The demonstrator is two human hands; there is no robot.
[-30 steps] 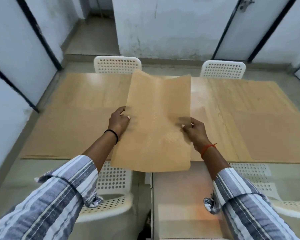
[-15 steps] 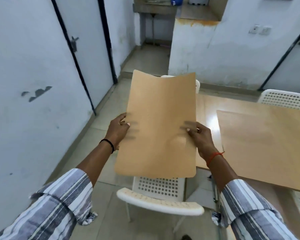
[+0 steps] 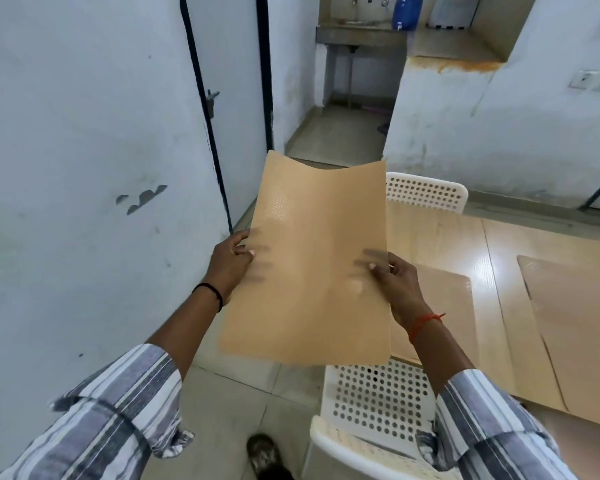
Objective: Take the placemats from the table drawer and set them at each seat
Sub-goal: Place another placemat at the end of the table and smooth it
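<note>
You hold a tan placemat (image 3: pixel 312 271) in the air beside the wooden table (image 3: pixel 444 237), your left hand (image 3: pixel 231 263) pinching its left edge and your right hand (image 3: pixel 394 280) pinching its right edge, thumbs on top and the other fingers hidden beneath the sheet. The mat hangs over the floor and the white perforated chair (image 3: pixel 378 400) below it, clear of the tabletop, with a second white chair (image 3: pixel 426 194) at the far side. Two more mats already lie flat on the table (one (image 3: pixel 433 296) just past your right wrist, another (image 3: pixel 575 323) further right).

The risks, as they look from here: the sheet is thin and sags between your hands, so it could buckle, or slip from either pinch if one side lets go early. Laid down carelessly, it could overlap the mat already set near your right hand, or overhang the table edge. A foot (image 3: pixel 262 453) stands close to the near chair, which you might knock when stepping in.

The mat's long axis runs away from you, its near short edge low by your forearms and its far short edge raised, tilted slightly towards the right, with the far edge dipping in the middle
</note>
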